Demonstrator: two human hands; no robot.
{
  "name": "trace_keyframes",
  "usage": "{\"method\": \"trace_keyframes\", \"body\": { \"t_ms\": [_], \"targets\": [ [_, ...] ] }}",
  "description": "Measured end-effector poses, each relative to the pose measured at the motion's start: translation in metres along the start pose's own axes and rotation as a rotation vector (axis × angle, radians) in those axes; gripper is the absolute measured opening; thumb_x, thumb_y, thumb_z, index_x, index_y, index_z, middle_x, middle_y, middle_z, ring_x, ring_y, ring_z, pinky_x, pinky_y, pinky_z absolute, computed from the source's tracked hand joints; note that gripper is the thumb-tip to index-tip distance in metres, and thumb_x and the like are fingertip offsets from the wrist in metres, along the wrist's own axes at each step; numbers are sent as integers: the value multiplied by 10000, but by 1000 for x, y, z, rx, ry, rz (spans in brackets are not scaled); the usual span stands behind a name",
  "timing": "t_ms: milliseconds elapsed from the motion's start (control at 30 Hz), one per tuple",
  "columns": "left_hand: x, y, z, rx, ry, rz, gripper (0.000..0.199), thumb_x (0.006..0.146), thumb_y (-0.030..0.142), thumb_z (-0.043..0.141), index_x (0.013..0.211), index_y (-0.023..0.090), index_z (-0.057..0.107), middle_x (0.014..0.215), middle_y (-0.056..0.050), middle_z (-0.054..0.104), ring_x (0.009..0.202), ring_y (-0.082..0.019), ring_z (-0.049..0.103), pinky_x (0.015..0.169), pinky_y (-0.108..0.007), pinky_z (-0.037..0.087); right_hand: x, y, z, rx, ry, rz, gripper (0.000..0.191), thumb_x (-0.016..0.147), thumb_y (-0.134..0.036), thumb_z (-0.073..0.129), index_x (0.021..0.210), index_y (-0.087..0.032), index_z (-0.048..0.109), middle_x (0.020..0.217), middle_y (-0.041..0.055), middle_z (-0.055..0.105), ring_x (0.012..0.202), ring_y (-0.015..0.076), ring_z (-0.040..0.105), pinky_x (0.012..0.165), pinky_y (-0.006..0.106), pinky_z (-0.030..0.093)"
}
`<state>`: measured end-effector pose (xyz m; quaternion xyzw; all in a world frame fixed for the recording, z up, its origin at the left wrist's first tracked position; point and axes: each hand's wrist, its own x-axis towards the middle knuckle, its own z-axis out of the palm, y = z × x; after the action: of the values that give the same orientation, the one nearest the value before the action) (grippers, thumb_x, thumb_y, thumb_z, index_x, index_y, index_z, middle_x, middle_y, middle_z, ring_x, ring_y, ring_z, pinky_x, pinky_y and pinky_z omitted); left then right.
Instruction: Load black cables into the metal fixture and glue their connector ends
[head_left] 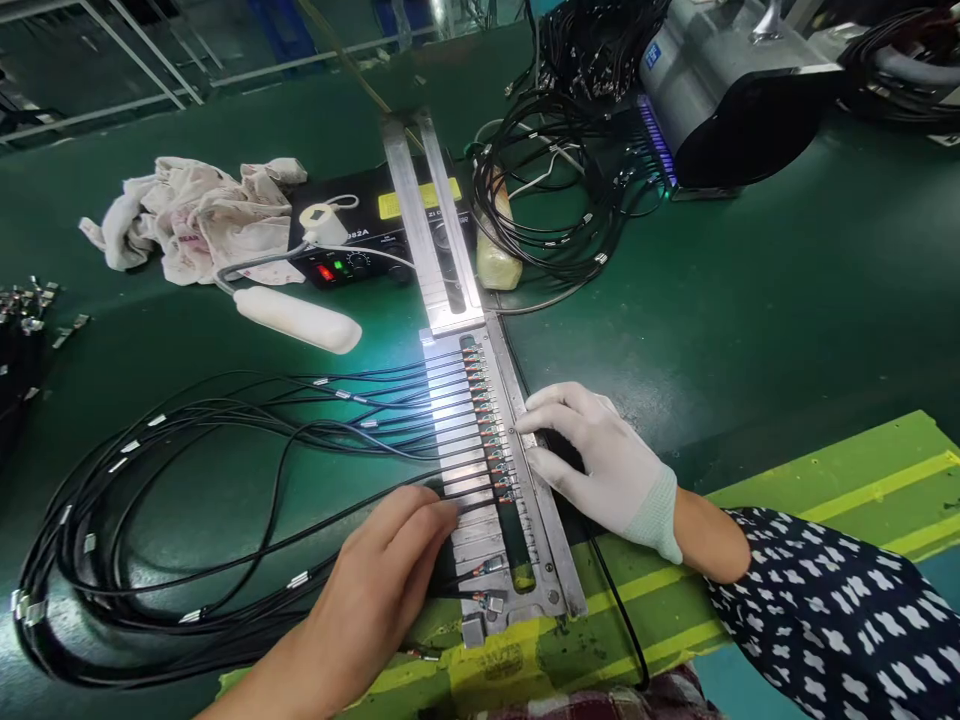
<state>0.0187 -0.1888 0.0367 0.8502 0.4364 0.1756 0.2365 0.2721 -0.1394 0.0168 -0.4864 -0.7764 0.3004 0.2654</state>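
Note:
A metal fixture (pixel 466 455) with a long slot lies in front of me. Black cables (pixel 390 487) run in from the left and lie side by side across it, their small metal ends (pixel 499 467) lined up along the slot. My left hand (pixel 390 560), bare, is closed at the fixture's left edge, its fingertips pinching one cable. Part of that cable is hidden under the fingers. My right hand (pixel 600 455), in a white glove, rests its extended fingertips on the side rail (pixel 536 480). Two more cable ends (pixel 487 585) lie at the fixture's near end.
Coiled cables (pixel 112 500) spread out to the left. Beyond stand a black control box (pixel 360 262), a white lamp (pixel 298 320), crumpled cloths (pixel 202 215) and a metal slide (pixel 405 190). A grey machine (pixel 720 80) sits at back right; green-yellow matting (pixel 847 490) covers the front edge.

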Motion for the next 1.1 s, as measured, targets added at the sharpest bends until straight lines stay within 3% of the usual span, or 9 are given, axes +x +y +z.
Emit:
{"method": "trace_keyframes", "body": {
  "t_ms": [200, 300, 433, 733, 833, 933, 1033, 1100],
  "targets": [
    [-6, -14, -2, 162, -35, 213, 394, 934, 37, 386, 1274, 163, 543, 1020, -83, 536, 894, -170, 497, 793, -280, 425, 1, -1, -1, 4, -9, 14, 231, 865, -144, 614, 1059, -270, 602, 1141, 18, 558, 1098, 207, 519, 981, 427, 369],
    [-14, -13, 0, 300, -40, 179, 458, 935, 47, 358, 1343, 189, 510, 980, -79, 524, 867, -189, 476, 783, -306, 398, 2, -1, 0, 8, -2, 14, 221, 862, -143, 614, 1045, -267, 605, 1128, 17, 562, 1099, 207, 519, 979, 426, 365],
    [-23, -6, 2, 453, -101, 183, 528, 897, 33, 330, 1403, 135, 440, 913, -77, 537, 778, -196, 452, 693, -308, 360, 5, 0, 0, 4, 14, 10, 192, 859, -135, 609, 1003, -262, 609, 1090, 11, 568, 1066, 200, 534, 957, 424, 372],
    [-22, 0, 13, 593, -32, 132, 563, 836, -15, 360, 1369, 146, 442, 968, -100, 553, 836, -236, 479, 687, -335, 376, 6, 2, 4, -17, 53, -33, 173, 871, -137, 613, 999, -253, 612, 1086, 17, 571, 1073, 206, 537, 969, 419, 385],
    [-22, 2, 13, 512, -36, 106, 504, 883, 11, 345, 1355, 169, 430, 943, -85, 577, 789, -219, 490, 662, -323, 398, 3, 2, 5, -25, 57, -12, 165, 869, -145, 617, 991, -256, 620, 1090, 14, 568, 1061, 208, 542, 973, 423, 393],
    [-30, 6, 8, 272, -43, 12, 368, 944, 131, 412, 1307, 191, 430, 979, -67, 596, 831, -204, 524, 747, -333, 442, -3, 1, 4, -34, 37, -30, 221, 868, -137, 612, 1056, -255, 612, 1139, 24, 560, 1093, 208, 532, 986, 416, 396],
    [-44, 10, 3, 39, -63, -119, 206, 950, 222, 488, 1156, 214, 492, 992, -45, 590, 910, -191, 540, 826, -321, 449, -9, 1, 2, -44, 26, -61, 269, 868, -131, 612, 1109, -249, 596, 1181, 32, 553, 1129, 205, 517, 1003, 407, 387],
    [-51, 12, -2, -96, -119, -195, 85, 959, 212, 469, 1012, 224, 535, 942, -24, 583, 887, -167, 543, 774, -274, 455, -11, 1, 1, -45, 27, -59, 255, 874, -137, 610, 1103, -247, 597, 1179, 32, 556, 1129, 205, 517, 1002, 408, 386]
  ]
}}
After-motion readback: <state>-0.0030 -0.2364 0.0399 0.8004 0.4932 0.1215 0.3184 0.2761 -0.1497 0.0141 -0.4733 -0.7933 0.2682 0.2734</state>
